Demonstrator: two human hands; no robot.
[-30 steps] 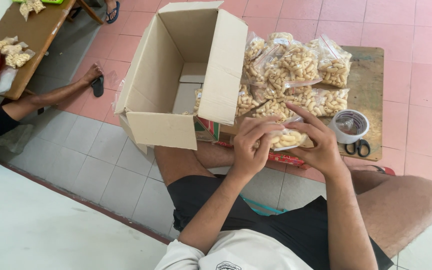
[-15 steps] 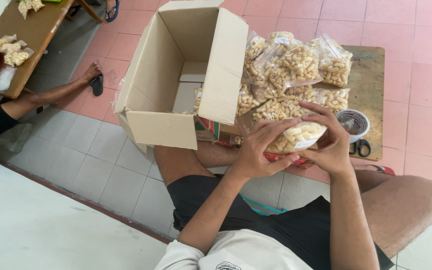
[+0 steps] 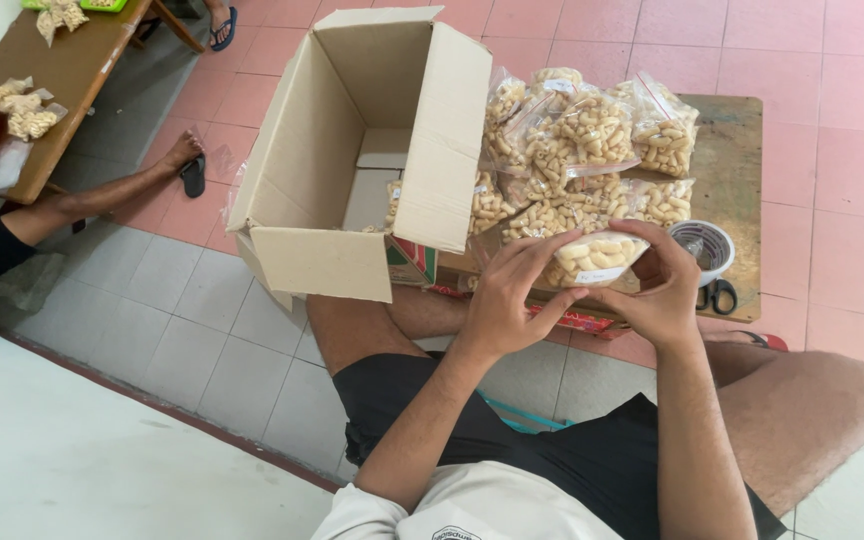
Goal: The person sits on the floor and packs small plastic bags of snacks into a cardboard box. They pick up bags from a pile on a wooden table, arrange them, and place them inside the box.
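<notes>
Two hands hold one clear bag of pale snacks above the near edge of a low table.

The left hand (image 3: pixel 512 295) and right hand (image 3: pixel 657 285) curl their fingers around the bag (image 3: pixel 592 258), thumbs underneath, gripping it from both sides. Just beyond it a pile of bags (image 3: pixel 582 140) leans on the table (image 3: pixel 727 160). An open cardboard box (image 3: pixel 372 150) stands to the left, a tape roll (image 3: pixel 704 245) and scissors (image 3: pixel 717 297) to the right. Far left, another person's leg (image 3: pixel 102 195) stretches under a brown table (image 3: pixel 62 80).

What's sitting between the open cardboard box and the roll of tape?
In the head view, a heap of clear snack bags lies between the cardboard box and the tape roll.
</notes>
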